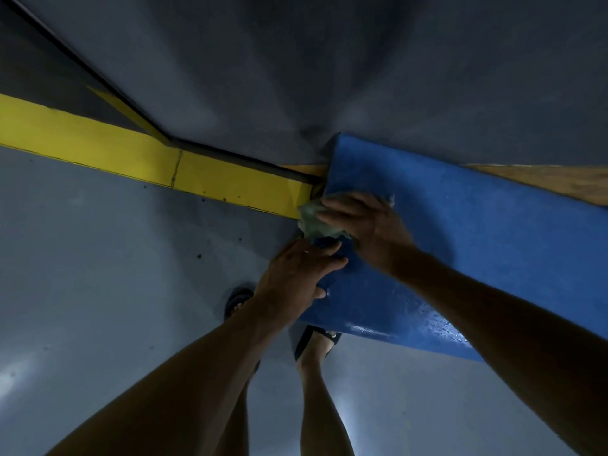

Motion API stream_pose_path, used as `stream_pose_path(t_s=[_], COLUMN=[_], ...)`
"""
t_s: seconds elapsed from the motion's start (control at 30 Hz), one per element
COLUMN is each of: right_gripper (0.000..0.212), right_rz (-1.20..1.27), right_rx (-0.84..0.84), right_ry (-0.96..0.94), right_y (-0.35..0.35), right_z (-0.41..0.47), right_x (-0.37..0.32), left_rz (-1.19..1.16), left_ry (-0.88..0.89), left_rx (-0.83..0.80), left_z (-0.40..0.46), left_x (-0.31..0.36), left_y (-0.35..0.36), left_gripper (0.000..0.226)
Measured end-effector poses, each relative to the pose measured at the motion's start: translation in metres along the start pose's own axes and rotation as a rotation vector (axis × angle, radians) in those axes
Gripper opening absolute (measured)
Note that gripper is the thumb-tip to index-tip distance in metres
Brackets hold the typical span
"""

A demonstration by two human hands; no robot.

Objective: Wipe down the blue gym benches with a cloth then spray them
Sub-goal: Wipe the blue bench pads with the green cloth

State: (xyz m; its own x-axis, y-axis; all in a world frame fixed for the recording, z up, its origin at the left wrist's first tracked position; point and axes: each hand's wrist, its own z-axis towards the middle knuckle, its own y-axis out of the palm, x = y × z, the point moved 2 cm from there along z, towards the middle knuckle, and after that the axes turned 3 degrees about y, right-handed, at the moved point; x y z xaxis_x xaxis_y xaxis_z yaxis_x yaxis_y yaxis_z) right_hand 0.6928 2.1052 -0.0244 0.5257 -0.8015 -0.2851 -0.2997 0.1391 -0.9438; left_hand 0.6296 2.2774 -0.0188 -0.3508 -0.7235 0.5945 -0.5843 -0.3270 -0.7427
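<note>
A blue gym bench (460, 245) runs from the centre toward the right, its surface glossy and wet-looking near the front edge. A crumpled grey-green cloth (314, 222) lies at the bench's left end. My right hand (365, 225) lies flat on the cloth with fingers stretched out, pressing it onto the bench. My left hand (296, 274) rests on the bench's left corner, fingers extended over the edge just below the cloth. No spray bottle is in view.
A yellow painted strip (131, 153) runs along the base of the grey wall on the left. Bare wood (543, 179) shows behind the bench. My sandalled feet (316, 340) stand on the grey floor close under the bench's front edge.
</note>
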Motion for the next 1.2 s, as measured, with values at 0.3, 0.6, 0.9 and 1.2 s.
stream_pose_path(t_s=[0.3,0.6,0.9,1.2], right_gripper=[0.059,0.061,0.069,0.061], right_rz=[0.035,-0.095,0.131,-0.189], right_rx=[0.218,-0.022,0.296,0.011], right_ry=[0.424,-0.133,0.505,-0.240], right_y=[-0.024,0.001,-0.017,-0.005], right_z=[0.048,-0.043,-0.014,-0.079], right_x=[0.033,-0.012,0.046,0.045], left_rz=[-0.035,-0.143,-0.219,-0.286], left_ry=[0.027,-0.129,-0.324,-0.430], left_rx=[0.148,0.198,0.161,0.110], left_z=[-0.022,-0.066,-0.079,-0.082], left_x=[0.006,-0.004,-0.008,0.000], left_y=[0.005,0.001,0.013,0.027], left_gripper=[0.065,0.035,0.040,0.043])
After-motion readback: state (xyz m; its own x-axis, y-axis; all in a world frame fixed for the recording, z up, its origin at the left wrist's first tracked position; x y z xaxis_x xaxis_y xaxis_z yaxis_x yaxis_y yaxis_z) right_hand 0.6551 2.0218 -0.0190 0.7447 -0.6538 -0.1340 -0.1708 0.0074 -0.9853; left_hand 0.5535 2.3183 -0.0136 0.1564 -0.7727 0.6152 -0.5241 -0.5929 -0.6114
